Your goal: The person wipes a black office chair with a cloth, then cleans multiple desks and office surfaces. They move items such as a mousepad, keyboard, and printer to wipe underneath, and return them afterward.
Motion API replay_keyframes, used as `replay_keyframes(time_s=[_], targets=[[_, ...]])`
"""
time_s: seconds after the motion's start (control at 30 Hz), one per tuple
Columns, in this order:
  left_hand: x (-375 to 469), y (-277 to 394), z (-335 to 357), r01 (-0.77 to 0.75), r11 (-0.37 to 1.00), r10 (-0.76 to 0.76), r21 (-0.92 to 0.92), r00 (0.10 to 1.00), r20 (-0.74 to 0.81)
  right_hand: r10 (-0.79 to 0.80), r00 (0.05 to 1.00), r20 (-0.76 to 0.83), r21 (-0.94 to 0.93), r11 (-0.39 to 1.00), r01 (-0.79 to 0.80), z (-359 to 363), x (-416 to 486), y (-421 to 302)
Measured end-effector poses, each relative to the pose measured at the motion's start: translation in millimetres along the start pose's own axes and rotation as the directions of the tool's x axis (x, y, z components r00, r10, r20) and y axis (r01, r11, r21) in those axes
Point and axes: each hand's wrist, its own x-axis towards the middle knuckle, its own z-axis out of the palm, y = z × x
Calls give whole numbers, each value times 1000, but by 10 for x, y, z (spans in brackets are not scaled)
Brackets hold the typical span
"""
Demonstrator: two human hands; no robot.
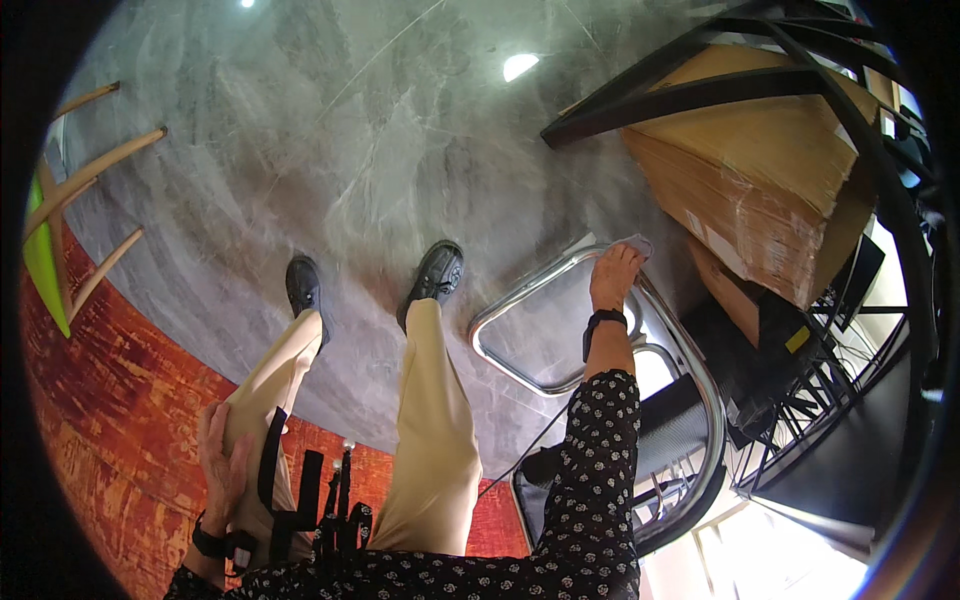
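Note:
My right hand (616, 274) presses a small greyish cloth (640, 244) onto the upper corner of a bent chrome tube. That tube is part of the frame (525, 286) of a tubular metal chair, which extends back along my right side. Behind my right arm shows the chair's black mesh panel (670, 420); my sleeve covers part of the chair. My left hand (225, 457) rests on my left leg, fingers spread, holding nothing. Bands are on both my wrists.
At the right, a tape-wrapped cardboard box (739, 187) stands among black metal bars (686, 97). Beyond the chair are dark equipment and cables (821, 375). Wooden legs (97, 169) with a green panel (43, 262) stand at the left. Grey marbled flooring (360, 150) meets red-orange patterned flooring (142, 390).

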Motion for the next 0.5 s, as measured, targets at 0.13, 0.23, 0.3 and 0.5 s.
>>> replay_keyframes(time_s=[0.13, 0.23, 0.3, 0.5], targets=[[18, 89, 44, 1, 990, 6, 143, 999, -44, -56, 998, 20, 142, 988, 53, 361, 137, -300], [6, 165, 40, 55, 992, -55, 113, 998, 5, -54, 995, -88, 140, 988, 66, 614, 7, -691], [12, 221, 34, 59, 995, -61, 79, 998, 18, -29, 999, -29, 263, 964, 36, 708, -186, -1056], [40, 380, 27, 38, 991, -45, 131, 998, 49, -31, 999, -22, 597, 801, 38, 707, -815, -1622]])
